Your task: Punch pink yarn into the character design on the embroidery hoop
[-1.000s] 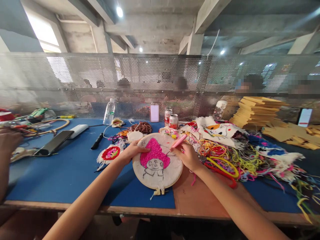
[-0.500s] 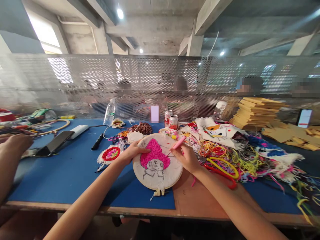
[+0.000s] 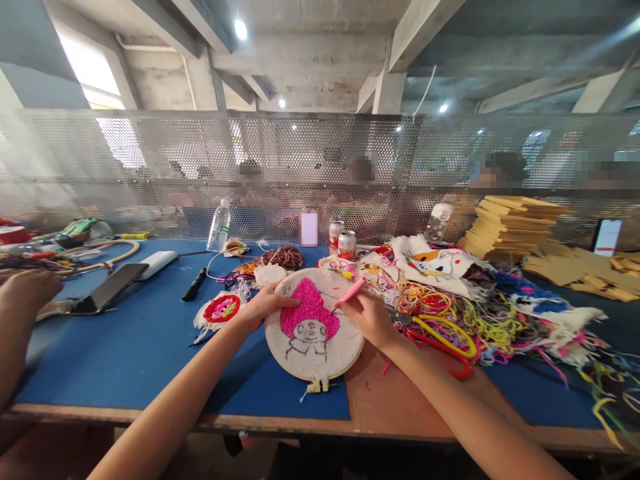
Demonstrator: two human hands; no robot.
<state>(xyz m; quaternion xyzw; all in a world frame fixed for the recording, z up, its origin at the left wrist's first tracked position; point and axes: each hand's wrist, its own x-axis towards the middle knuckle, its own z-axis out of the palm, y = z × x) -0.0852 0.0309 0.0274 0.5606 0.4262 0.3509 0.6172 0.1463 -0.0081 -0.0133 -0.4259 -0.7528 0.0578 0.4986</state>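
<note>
A round embroidery hoop (image 3: 300, 363) with white cloth is tilted up in front of me. On the cloth, a drawn character has a hood filled with looped magenta yarn (image 3: 307, 303); its face and body are bare outlines. My left hand (image 3: 269, 303) grips the hoop's upper left rim, thumb over the front. Closed around a pink punch needle (image 3: 355, 289), my right hand (image 3: 369, 312) is at the hoop's right side. The needle's tip is close to the hood's right edge; whether it pierces the cloth I cannot tell. The hoop's screw clamp (image 3: 318, 386) points toward me.
Tangled yarn (image 3: 425, 300) and scissors (image 3: 445, 337) lie to the right, before stacked brown pieces (image 3: 515, 223). Two cans (image 3: 346, 245) and a bottle (image 3: 219, 227) stand behind. At left are a phone (image 3: 111, 288), a round red-and-white piece (image 3: 220, 310) and another person's hand (image 3: 33, 290).
My right hand has shifted slightly left and down with the punch needle, bringing its tip closer to the magenta hood. My left hand and the hoop are nearly unmoved.
</note>
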